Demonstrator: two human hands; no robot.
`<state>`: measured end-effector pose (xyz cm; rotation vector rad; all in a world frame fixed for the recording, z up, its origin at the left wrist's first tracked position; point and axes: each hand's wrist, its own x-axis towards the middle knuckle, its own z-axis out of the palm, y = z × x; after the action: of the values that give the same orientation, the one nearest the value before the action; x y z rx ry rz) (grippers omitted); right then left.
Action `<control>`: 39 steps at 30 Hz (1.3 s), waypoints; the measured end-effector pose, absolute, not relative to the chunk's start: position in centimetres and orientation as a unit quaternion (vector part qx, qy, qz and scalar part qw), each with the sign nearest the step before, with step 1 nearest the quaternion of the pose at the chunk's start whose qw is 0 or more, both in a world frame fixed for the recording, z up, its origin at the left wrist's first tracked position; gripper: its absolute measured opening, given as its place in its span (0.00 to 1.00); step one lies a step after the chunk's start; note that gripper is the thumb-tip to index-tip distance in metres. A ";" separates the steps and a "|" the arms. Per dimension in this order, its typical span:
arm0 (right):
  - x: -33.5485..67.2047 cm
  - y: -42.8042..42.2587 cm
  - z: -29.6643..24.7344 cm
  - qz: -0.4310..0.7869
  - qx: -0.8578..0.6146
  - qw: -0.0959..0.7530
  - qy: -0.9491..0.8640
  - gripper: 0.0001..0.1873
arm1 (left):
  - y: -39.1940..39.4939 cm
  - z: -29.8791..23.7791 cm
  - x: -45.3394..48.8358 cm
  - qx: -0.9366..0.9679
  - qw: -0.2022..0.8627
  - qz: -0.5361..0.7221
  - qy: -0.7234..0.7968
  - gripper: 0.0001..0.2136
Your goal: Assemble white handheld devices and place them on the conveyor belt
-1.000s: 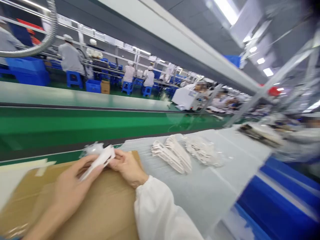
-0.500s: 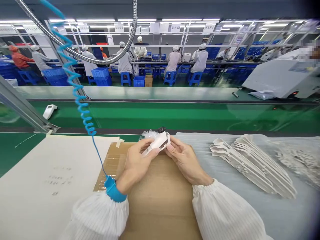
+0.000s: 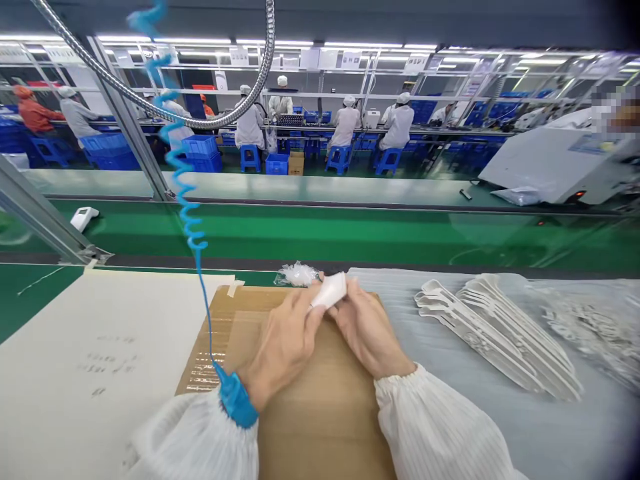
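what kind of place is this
Most likely a factory assembly line, perhaps for electronics. Workers in white smocks and caps sit on blue stools along a long green conveyor belt, and the left hand wears a blue wrist strap on a coiled cord, probably antistatic.

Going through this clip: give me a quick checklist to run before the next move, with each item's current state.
Blue wrist strap on left hand, coiled blue cord attached: ok.
Left hand and right hand both on white plastic part: ok.
Underside of white plastic part: cannot tell, fingers hide it.
Cardboard sheet lies under both hands: ok.
Stacked comb-shaped white plastic parts lie apart from the hands: ok.
Gloves: not ok, both hands bare.
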<state>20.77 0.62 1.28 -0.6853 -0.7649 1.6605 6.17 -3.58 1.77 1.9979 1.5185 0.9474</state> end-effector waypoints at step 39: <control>22.2 0.9 1.1 0.778 -0.252 0.518 -0.250 0.10 | -3.7 2.5 4.9 0.777 0.164 0.328 0.512 0.17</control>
<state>22.16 0.88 1.07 -0.6050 -0.5997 1.8674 4.90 -3.71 2.51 2.2142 1.4606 0.9363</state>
